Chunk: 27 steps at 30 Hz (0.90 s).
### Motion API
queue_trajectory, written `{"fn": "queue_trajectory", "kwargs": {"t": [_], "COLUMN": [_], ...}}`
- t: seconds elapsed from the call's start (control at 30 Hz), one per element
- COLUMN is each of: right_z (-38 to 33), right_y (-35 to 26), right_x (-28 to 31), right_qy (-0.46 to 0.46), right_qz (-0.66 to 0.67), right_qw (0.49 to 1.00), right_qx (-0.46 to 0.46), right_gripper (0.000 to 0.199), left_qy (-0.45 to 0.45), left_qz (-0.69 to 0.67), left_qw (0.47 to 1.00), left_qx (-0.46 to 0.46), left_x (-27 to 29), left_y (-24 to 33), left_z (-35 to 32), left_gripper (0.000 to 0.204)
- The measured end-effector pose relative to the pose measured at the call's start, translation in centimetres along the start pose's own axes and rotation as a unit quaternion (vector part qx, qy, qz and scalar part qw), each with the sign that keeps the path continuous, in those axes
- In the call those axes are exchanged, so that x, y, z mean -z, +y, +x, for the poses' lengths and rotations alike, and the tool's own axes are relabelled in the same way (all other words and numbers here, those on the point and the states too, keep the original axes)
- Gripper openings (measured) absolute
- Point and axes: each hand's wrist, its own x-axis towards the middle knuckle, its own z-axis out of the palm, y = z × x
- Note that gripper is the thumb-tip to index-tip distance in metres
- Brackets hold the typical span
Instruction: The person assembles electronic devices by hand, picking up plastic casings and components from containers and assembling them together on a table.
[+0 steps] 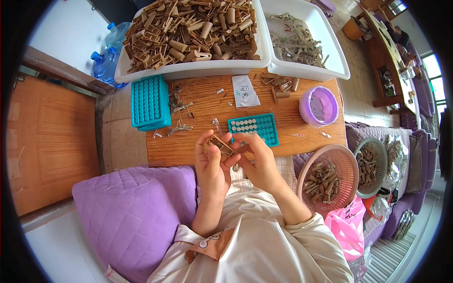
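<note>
My left hand (211, 170) holds a small brown plastic casing (221, 146) above the table's near edge, its open hollow side facing up. The thumb lies along one side and the fingers are behind it. My right hand (262, 162) is bent in a pinch at the casing's right end; whatever is between those fingertips is hidden. Just beyond the hands lies a teal tray (270, 137) with rows of round pockets, and small pale discs (244, 126) fill several pockets on its left side.
Two white bins stand behind: one heaped with brown casings (188, 35), one with clear plastic bits (299, 42). A stack of teal trays (150, 101), loose small parts (180, 127), a paper note (245, 91) and a purple basket (306, 106) are on the table. Filled baskets (304, 195) sit right.
</note>
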Motion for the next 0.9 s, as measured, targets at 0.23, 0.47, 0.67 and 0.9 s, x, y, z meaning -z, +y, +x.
{"fn": "queue_trajectory", "kwargs": {"t": [0.23, 0.47, 0.67, 0.9], "right_z": [1.3, 0.7, 0.6, -0.1], "right_y": [2.0, 1.7, 2.1, 2.8], "right_x": [0.8, 0.6, -1.1, -1.4], "right_qy": [-0.057, -0.049, -0.002, -0.002], "right_qz": [0.032, 0.244, 0.173, -0.023], "right_qw": [0.996, 0.959, 0.980, 0.991], "right_qx": [-0.056, -0.137, -0.096, -0.130], "right_gripper": [0.044, 0.043, 0.038, 0.032], "left_qy": [0.032, 0.034, 0.015, 0.025], "left_qz": [-0.035, 0.026, 0.160, 0.228], "left_qw": [0.998, 0.999, 0.983, 0.972], "left_qx": [0.034, -0.017, -0.084, -0.056], "left_x": [0.3, 0.4, 1.8, 2.8], "left_y": [-1.5, -2.1, -3.2, -4.2], "left_z": [0.4, -0.1, -0.3, -1.4], "left_gripper": [0.034, 0.032, 0.030, 0.030]}}
